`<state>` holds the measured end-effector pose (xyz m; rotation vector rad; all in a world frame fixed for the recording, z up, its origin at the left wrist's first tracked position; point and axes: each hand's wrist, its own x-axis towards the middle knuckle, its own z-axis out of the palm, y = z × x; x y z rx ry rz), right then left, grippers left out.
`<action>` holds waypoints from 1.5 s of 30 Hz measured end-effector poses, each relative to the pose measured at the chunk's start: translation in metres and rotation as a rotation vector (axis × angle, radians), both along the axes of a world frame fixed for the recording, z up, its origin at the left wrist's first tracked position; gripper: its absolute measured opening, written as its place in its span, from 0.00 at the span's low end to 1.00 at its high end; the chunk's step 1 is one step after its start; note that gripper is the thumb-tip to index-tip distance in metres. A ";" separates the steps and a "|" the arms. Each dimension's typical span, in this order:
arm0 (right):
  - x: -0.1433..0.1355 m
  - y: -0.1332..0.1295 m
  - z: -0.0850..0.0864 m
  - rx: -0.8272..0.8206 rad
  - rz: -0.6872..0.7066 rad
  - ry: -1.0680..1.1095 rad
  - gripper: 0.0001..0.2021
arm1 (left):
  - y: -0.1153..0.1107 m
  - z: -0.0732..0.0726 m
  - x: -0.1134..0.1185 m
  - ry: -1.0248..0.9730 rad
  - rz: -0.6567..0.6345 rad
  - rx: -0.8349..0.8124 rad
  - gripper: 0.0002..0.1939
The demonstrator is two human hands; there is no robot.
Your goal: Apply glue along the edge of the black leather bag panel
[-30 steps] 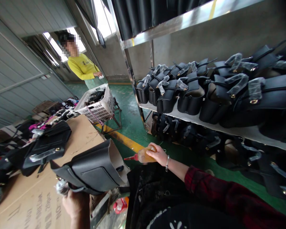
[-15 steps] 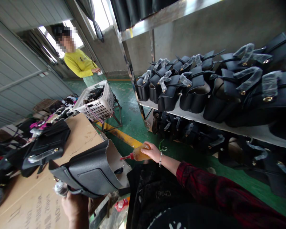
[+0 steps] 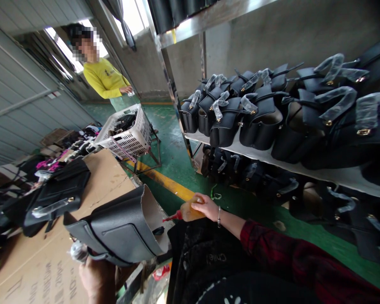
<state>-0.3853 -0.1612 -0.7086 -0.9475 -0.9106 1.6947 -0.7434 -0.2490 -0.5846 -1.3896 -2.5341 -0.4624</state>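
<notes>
Head view showed the right hand [image 3: 205, 207] with its fingers [image 3: 199, 202] clenched round an amber squeeze bottle [image 3: 188, 212], the red nozzle [image 3: 170, 218] aimed at the open, pale-lined end of a half-made black bag [image 3: 120, 231]. Against the pictures from a second and half a second before, the bottle had dipped a little after a slight rise, and its tip remained just short of the bag's mouth, near it but apart; no contact could be made out. The left hand [image 3: 96, 278] gripped the bag from below at its near edge, fingers closed on the bag's underside, with a plastic-wrapped strap [image 3: 78, 250] bunched just above the knuckles. The bag itself had barely shifted: it hung over the front corner of the cardboard-covered bench [image 3: 110, 177], tilted with its open end toward the bottle. By my reading, the small shifts were mostly the head turning, and the bottle was being lined up with the lining rather than already applied.

Further out on the bench lay another black bag [image 3: 55, 198] with a wrapped clasp, and beyond it a white basket [image 3: 129, 139] on a metal stand. To the right, a steel shelf [image 3: 304, 169] carried rows of finished black bags [image 3: 256, 122] with film-wrapped handles, and more sat below. A person in a yellow top [image 3: 104, 80] stood at the far wall, much as before.
</notes>
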 end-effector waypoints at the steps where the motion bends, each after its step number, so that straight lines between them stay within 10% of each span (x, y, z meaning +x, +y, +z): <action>1: -0.001 0.003 0.001 0.008 -0.040 -0.011 0.21 | 0.000 -0.001 -0.001 -0.002 0.006 0.003 0.14; 45: -0.009 -0.024 -0.005 -0.235 -0.034 0.300 0.26 | 0.000 -0.002 0.006 0.058 -0.103 0.079 0.10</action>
